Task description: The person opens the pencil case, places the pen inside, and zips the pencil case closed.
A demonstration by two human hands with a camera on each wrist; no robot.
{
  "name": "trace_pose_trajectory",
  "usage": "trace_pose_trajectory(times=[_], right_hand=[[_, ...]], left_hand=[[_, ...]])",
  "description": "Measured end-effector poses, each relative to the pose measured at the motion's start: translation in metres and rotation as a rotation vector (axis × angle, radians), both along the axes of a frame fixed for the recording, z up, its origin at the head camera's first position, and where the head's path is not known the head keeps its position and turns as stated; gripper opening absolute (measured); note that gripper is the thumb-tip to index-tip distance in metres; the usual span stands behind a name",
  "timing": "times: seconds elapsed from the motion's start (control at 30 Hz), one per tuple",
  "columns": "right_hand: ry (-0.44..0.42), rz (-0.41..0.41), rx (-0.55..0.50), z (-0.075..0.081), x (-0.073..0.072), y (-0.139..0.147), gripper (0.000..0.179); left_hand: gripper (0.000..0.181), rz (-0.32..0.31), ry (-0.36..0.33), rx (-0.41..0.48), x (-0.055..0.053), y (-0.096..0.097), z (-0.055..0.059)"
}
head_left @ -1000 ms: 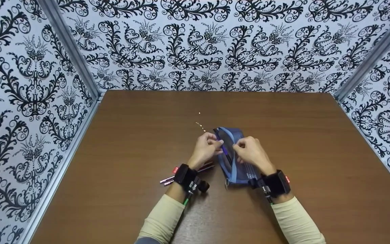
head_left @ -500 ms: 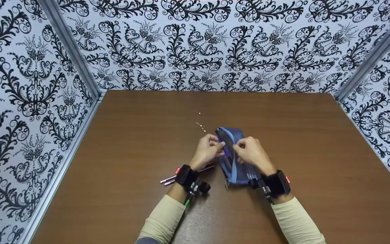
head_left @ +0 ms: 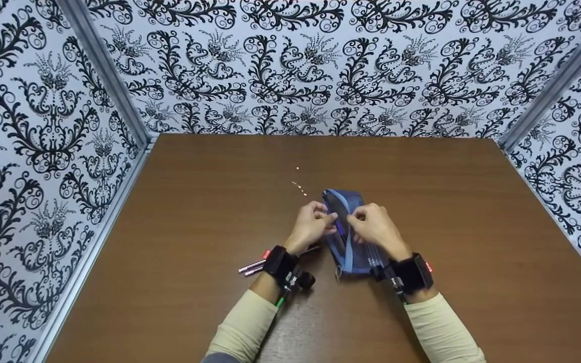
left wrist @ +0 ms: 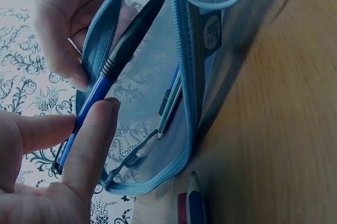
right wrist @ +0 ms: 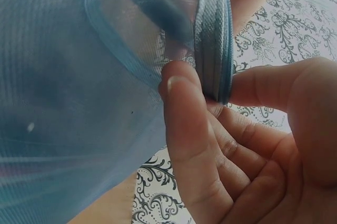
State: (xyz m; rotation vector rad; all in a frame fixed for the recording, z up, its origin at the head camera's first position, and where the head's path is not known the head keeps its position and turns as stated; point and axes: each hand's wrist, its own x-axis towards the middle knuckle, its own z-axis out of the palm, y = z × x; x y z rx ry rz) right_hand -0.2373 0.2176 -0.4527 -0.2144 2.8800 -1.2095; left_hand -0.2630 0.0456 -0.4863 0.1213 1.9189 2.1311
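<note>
Between the thumb and fingers of my left hand (head_left: 313, 224) is a blue pen (left wrist: 93, 97) with a black front part. The pen slants across the mouth of a blue mesh pencil case (head_left: 358, 264), its black part inside the opening. My right hand (head_left: 379, 227) pinches the zippered edge (right wrist: 213, 40) of the case between thumb and index finger, keeping the mouth spread. Through the mesh, pencils (left wrist: 171, 103) show inside the case in the left wrist view. A ring (head_left: 338, 275) hangs at the near end of the case.
A couple of pencils (head_left: 251, 268) lie on the brown table (head_left: 194, 212), partly hidden under the left wrist. Small pale specks (head_left: 299, 187) are scattered just beyond the left hand. Patterned walls (head_left: 290, 65) enclose the table at the back and sides.
My left hand has shifted slightly right and toward me, and the pen has slid lower along the case opening. My right hand and the case have hardly moved.
</note>
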Motion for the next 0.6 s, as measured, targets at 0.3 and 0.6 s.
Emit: trace_pose_trajectory(times=[0.3,0.6], right_hand=[[-0.005,0.005,-0.006,0.0007,0.0002,-0.0007,0.022],[-0.018,-0.004,-0.009,-0.0002,0.0003,-0.0012,0.021]], left_hand=[[0.026,-0.007,0.018,-0.032,0.0010,0.0015,-0.0009],[0.021,-0.007,0.012,-0.029,0.0023,0.0028,-0.0004]])
